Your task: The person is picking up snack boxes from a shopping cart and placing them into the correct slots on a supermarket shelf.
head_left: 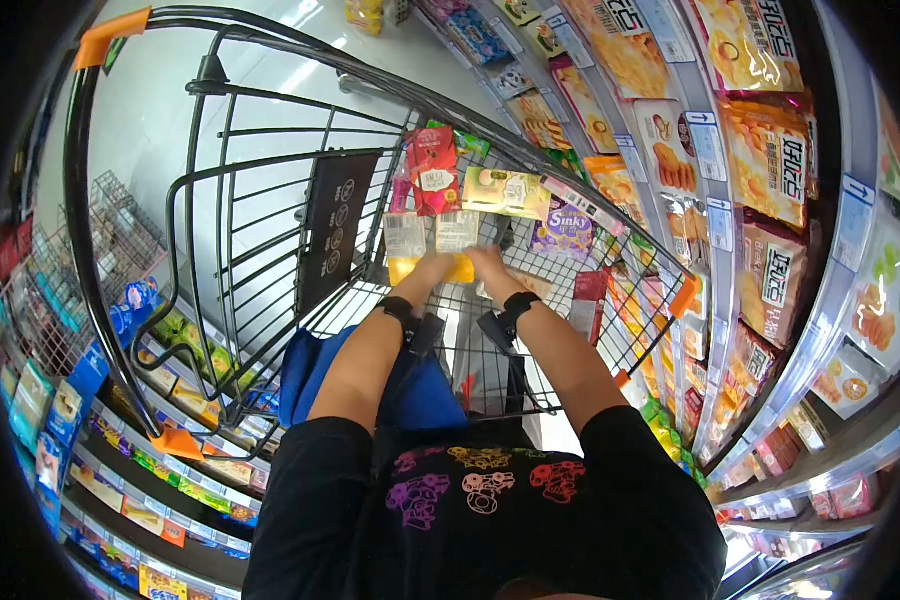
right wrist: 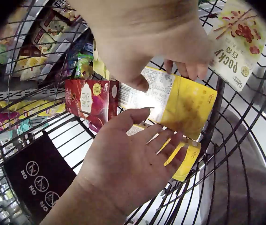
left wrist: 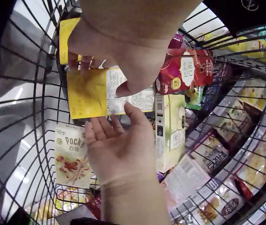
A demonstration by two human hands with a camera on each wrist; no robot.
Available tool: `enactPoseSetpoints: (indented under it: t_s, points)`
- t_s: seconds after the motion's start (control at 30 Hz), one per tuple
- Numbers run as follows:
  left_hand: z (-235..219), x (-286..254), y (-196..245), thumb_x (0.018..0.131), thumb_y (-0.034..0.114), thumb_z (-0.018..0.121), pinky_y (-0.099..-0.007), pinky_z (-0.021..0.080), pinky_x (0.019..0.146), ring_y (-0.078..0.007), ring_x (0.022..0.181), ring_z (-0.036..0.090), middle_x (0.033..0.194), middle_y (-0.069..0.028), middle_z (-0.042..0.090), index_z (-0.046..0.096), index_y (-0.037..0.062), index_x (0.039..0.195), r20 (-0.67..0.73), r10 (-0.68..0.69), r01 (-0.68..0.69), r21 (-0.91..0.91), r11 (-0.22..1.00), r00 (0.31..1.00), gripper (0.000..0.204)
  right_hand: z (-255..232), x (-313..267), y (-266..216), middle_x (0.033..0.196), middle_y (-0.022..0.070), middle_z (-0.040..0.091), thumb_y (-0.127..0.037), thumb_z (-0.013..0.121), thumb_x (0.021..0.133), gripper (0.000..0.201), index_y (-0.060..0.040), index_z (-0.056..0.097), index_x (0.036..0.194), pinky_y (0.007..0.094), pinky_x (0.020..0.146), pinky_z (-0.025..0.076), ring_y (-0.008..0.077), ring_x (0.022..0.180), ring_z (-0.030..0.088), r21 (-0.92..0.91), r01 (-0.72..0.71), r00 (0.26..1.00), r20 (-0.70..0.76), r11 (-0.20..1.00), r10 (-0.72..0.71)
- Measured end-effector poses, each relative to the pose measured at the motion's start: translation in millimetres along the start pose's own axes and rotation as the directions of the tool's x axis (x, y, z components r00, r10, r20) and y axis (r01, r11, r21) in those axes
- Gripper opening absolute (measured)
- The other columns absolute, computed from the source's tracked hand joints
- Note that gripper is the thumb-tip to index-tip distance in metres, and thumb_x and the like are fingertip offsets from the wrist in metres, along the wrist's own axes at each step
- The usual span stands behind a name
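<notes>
Shop aisle, wire cart | left hand pinches yellow box | right hand fingers spread beneath | risk: box slips off fingertips, toppling red packet

yellow box: partly hidden by left hand | label print: unreadable
</notes>
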State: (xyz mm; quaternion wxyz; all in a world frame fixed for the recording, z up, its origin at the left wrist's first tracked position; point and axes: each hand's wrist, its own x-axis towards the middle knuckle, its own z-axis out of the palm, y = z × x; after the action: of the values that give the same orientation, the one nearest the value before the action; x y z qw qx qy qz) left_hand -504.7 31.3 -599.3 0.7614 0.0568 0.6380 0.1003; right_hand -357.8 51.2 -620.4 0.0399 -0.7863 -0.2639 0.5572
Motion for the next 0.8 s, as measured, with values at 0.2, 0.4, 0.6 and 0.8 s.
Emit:
enactPoseSetpoints:
  t_s: [0.2,0.4,0.6,0.8]
  points:
    - [4,-67,47,0.073,0.032,0.056,-0.0311,0.035,0.063,-0.0128,0.064,0.045,0.074,-0.0015,0.055,0.058,0.0153,0.085,0.049,-0.019,0.020,-0.018,1.000,0.999,0.021,-37,-30,-28,0.090,0.0162,0.059,-0.029,0.062,0.072,0.047,0.0070,0.052,0.100,0.0349,0.070,0.045,0.0259,0.082,0.058,-0.112,0.055,0.993,0.109,0.992,-0.043]
    - [19,-59,43,0.075,0.025,0.052,-0.0367,0.042,0.064,-0.0204,0.074,0.054,0.081,-0.0084,0.059,0.059,0.0033,0.086,-0.120,0.055,-0.042,0.110,0.993,0.991,0.026,-73,-102,-74,0.069,0.0020,0.056,-0.032,0.060,0.076,0.023,-0.0095,0.059,0.080,0.0254,0.053,0.036,0.0132,0.062,0.051,0.225,-0.230,0.926,0.349,0.947,0.142]
    - [43,-116,56,0.077,0.027,0.052,-0.0397,0.048,0.066,-0.0301,0.078,0.062,0.088,-0.0193,0.063,0.061,-0.0040,0.094,-0.116,0.350,-0.305,0.292,0.906,0.930,0.036,-96,-144,-48,0.076,0.0031,0.057,-0.032,0.055,0.081,0.020,-0.0119,0.055,0.083,0.0252,0.061,0.040,0.0120,0.067,0.051,0.386,-0.161,0.923,0.386,0.908,-0.001]
    - [108,-242,64,0.074,0.022,0.059,-0.0385,0.049,0.074,-0.0357,0.087,0.061,0.097,-0.0223,0.061,0.060,0.0000,0.101,0.058,0.764,-0.468,0.819,0.332,0.643,0.035,-163,-206,-30,0.102,0.0218,0.052,-0.031,0.053,0.083,0.045,0.0026,0.041,0.110,0.0448,0.084,0.045,0.0346,0.093,0.054,0.635,-0.535,0.759,0.651,0.558,-0.013]
